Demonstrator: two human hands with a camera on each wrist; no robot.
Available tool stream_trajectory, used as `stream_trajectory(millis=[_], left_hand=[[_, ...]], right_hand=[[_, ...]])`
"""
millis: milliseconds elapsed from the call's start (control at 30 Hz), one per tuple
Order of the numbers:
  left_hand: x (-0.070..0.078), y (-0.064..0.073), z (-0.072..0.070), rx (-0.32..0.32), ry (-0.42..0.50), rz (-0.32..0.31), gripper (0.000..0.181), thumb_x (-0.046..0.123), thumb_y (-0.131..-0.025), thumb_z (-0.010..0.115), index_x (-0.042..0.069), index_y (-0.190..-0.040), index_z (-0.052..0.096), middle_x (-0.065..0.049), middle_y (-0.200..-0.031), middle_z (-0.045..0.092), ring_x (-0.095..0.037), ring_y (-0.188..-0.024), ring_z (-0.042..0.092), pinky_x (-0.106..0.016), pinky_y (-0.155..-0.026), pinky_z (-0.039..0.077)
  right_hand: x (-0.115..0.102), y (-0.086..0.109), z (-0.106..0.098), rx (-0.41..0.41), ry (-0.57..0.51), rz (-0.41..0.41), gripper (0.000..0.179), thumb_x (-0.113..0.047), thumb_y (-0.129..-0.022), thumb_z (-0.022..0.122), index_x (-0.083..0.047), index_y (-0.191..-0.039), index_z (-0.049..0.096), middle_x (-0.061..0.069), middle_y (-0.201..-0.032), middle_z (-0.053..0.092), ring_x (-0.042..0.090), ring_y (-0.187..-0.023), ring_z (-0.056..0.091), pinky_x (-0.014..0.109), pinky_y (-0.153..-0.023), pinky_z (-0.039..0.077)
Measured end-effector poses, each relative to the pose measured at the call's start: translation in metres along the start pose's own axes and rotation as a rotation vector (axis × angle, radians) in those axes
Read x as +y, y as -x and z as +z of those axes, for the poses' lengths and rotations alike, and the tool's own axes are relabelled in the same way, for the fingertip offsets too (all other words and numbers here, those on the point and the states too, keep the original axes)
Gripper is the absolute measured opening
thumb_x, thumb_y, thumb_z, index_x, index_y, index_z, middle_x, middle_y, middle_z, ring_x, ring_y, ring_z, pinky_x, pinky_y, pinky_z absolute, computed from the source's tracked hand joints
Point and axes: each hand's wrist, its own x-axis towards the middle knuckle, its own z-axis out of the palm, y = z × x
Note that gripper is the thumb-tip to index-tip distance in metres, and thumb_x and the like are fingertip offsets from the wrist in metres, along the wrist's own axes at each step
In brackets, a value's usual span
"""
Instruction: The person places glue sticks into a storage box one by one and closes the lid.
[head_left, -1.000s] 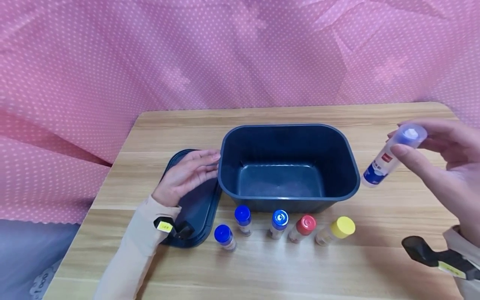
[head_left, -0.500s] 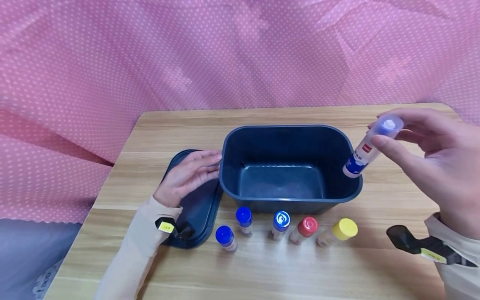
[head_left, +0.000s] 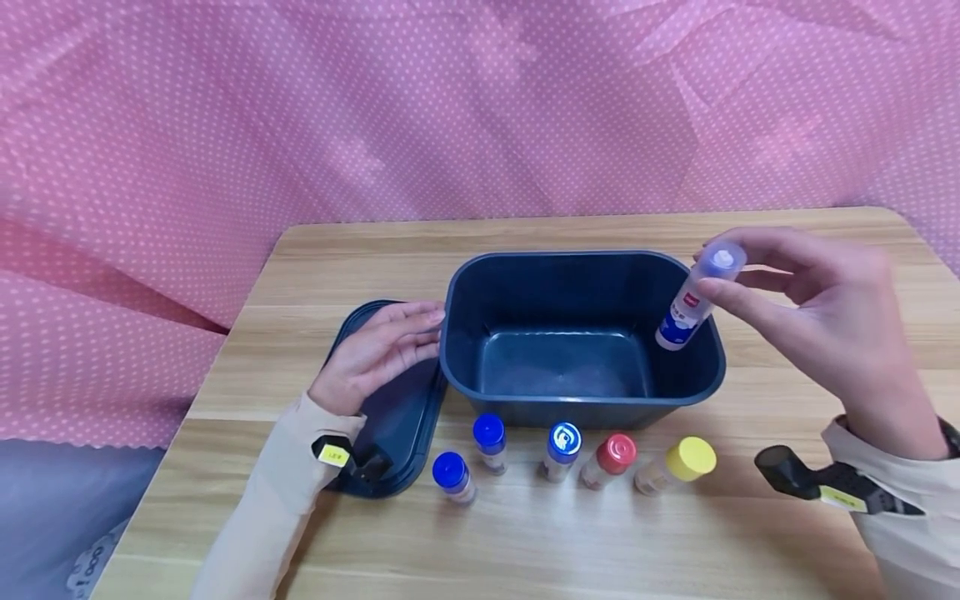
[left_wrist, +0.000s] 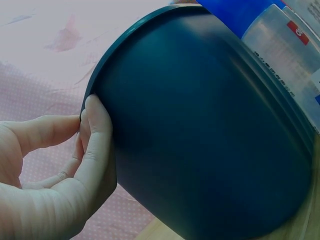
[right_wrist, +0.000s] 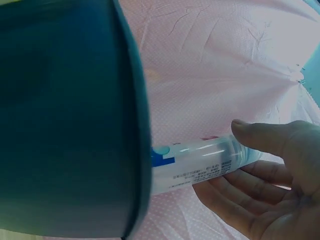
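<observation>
My right hand point(head_left: 817, 308) pinches a clear glue stick point(head_left: 686, 304) with a blue label between thumb and fingers near its upper end. The tube tilts, and its lower end hangs inside the right part of a dark blue bin point(head_left: 581, 410). In the right wrist view, the bin wall point(right_wrist: 75, 125) hides the tube's lower end. My left hand point(head_left: 378, 354) touches the bin's left rim with fairly straight fingers. The left wrist view shows these fingers point(left_wrist: 97, 130) against the bin's outer wall. No object lies on the visible bin floor.
A dark blue lid point(head_left: 397, 425) lies left of the bin, under the left hand. Before the bin stand several tubes: blue-capped ones point(head_left: 450, 472), a red-capped one point(head_left: 617, 454) and a yellow-capped one point(head_left: 690, 458). A pink dotted cloth point(head_left: 480, 108) hangs behind the wooden table point(head_left: 525, 550).
My right hand has carried the glue stick leftward, from beside the bin to over its right end, with the tube's lower end now inside. The left hand has stayed at the rim.
</observation>
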Motion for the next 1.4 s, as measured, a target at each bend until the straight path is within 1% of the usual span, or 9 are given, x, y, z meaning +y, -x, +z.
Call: stream_trajectory(millis=[67,133,267,533,767,933,1000,1167,1400], left_hand=[[0.0,0.0,0.0,-0.006,0.008,-0.002,0.023,-0.001,-0.1,0.046,0.003,-0.105,0.068,-0.009,-0.098,0.068,-0.018,-0.088,0.065,-0.029,-0.082,0.056],[0.0,0.0,0.0,-0.015,0.015,-0.003,0.022,-0.001,-0.1,0.047,0.002,-0.106,0.068,-0.01,-0.099,0.068,-0.018,-0.089,0.065,-0.028,-0.082,0.056],[0.0,0.0,0.0,-0.02,0.022,-0.006,0.022,-0.001,-0.1,0.047,0.001,-0.107,0.067,-0.01,-0.1,0.068,-0.018,-0.089,0.065,-0.029,-0.082,0.056],[0.001,0.0,-0.001,-0.004,0.031,-0.013,0.021,-0.001,-0.099,0.048,0.002,-0.107,0.068,-0.01,-0.1,0.068,-0.018,-0.089,0.066,-0.03,-0.083,0.056],[0.001,0.001,-0.001,-0.026,0.048,-0.01,0.023,-0.001,-0.1,0.046,0.001,-0.108,0.067,-0.011,-0.101,0.068,-0.019,-0.091,0.066,-0.03,-0.083,0.056],[0.0,0.001,-0.002,-0.036,0.051,-0.009,0.021,-0.001,-0.1,0.047,0.0,-0.11,0.066,-0.011,-0.103,0.067,-0.02,-0.092,0.065,-0.031,-0.085,0.055],[0.0,0.001,-0.003,-0.03,0.048,-0.008,0.021,0.0,-0.099,0.048,0.0,-0.11,0.066,-0.011,-0.103,0.068,-0.02,-0.092,0.066,-0.031,-0.085,0.055],[-0.002,0.001,-0.003,-0.026,0.042,-0.004,0.022,-0.001,-0.1,0.047,0.002,-0.108,0.067,-0.01,-0.102,0.068,-0.019,-0.091,0.066,-0.03,-0.083,0.056],[-0.002,0.0,-0.002,-0.024,0.045,0.002,0.021,-0.001,-0.099,0.048,0.0,-0.109,0.066,-0.011,-0.103,0.067,-0.019,-0.091,0.065,-0.03,-0.083,0.056]], right_hand=[[0.003,0.0,0.001,-0.008,-0.056,-0.003,0.032,0.024,-0.068,0.073,0.013,-0.098,0.068,0.013,-0.093,0.07,0.016,-0.083,0.067,0.019,-0.079,0.054],[0.006,0.0,0.002,-0.018,-0.059,-0.003,0.033,0.024,-0.068,0.073,0.013,-0.099,0.068,0.014,-0.095,0.069,0.017,-0.085,0.066,0.019,-0.079,0.054],[0.01,0.0,0.004,-0.034,0.01,0.014,0.035,0.022,-0.068,0.075,0.008,-0.1,0.07,0.013,-0.098,0.069,0.015,-0.088,0.065,0.017,-0.079,0.053],[0.012,0.001,0.011,-0.093,0.12,0.097,0.027,0.006,-0.075,0.078,-0.005,-0.099,0.074,-0.004,-0.094,0.072,0.001,-0.083,0.068,0.013,-0.073,0.052],[0.014,0.003,0.018,-0.182,0.29,0.098,0.023,-0.004,-0.078,0.08,-0.012,-0.099,0.074,0.0,-0.086,0.074,-0.013,-0.081,0.062,0.005,-0.071,0.048],[0.019,0.002,0.021,-0.238,0.361,0.049,0.025,-0.003,-0.076,0.081,-0.008,-0.099,0.073,0.004,-0.085,0.073,0.013,-0.082,0.071,0.0,-0.075,0.042],[0.02,0.001,0.023,-0.281,0.365,0.042,0.024,-0.003,-0.076,0.081,-0.007,-0.099,0.072,0.005,-0.084,0.073,0.023,-0.081,0.071,0.006,-0.076,0.048],[0.024,-0.001,0.031,-0.387,0.351,0.02,0.02,0.0,-0.077,0.079,-0.004,-0.095,0.07,0.003,-0.083,0.071,0.025,-0.078,0.072,0.034,-0.07,0.058],[0.034,-0.004,0.039,-0.4,0.363,-0.038,0.022,0.004,-0.075,0.078,0.003,-0.094,0.068,0.01,-0.082,0.071,0.028,-0.074,0.072,0.038,-0.065,0.058]])
